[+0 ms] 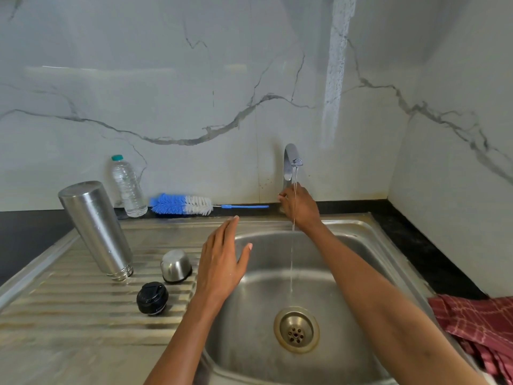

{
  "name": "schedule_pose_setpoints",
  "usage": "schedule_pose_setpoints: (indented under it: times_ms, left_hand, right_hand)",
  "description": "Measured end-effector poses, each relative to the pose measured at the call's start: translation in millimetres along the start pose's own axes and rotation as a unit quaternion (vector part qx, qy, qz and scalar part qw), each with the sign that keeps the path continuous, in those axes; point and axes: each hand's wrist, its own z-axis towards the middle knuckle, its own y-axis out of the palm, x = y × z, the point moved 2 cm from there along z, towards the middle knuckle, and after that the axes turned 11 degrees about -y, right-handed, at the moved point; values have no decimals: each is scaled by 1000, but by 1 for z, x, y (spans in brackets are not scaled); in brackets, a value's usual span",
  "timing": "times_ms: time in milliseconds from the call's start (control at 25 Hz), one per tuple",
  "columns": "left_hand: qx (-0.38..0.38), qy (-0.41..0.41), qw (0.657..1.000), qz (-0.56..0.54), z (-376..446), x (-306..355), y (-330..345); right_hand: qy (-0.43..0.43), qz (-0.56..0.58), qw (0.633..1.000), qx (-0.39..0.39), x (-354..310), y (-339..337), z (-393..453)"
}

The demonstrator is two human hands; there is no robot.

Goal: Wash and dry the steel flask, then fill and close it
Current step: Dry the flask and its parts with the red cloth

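The steel flask (pixel 95 229) stands upside down, mouth on the ribbed drainboard (pixel 55 307) at the left. Its steel cup lid (pixel 176 265) lies inverted beside it, and the black stopper (pixel 152 298) sits nearer to me. My left hand (pixel 222 262) hovers flat with straight fingers over the sink's left rim, holding nothing. My right hand (pixel 299 208) reaches to the base of the tap (pixel 290 162), fingers curled round its handle. A thin stream of water (pixel 292 259) falls from the spout into the sink basin (pixel 347 262).
A blue-and-white bottle brush (pixel 183 204) lies along the back wall. A clear plastic water bottle (pixel 128 187) stands behind the flask. A red checked cloth (pixel 480 326) lies on the black counter at the right. The drain (pixel 296 329) sits in the basin's middle.
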Motion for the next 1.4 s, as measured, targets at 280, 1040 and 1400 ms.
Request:
schedule_pose_setpoints:
  times_ms: [280,1040,1400]
  left_hand:
    - [0,-7,1000,-1,0,-5,2]
    - [65,0,992,-108,-34,7,-62]
    - [-4,12,993,-121,-97,15,-86]
  right_hand:
    - [153,165,971,78,6,-10,-14]
    - [53,133,984,-104,-112,-33,-153]
    - [7,108,989,-99,-156,-58,-198]
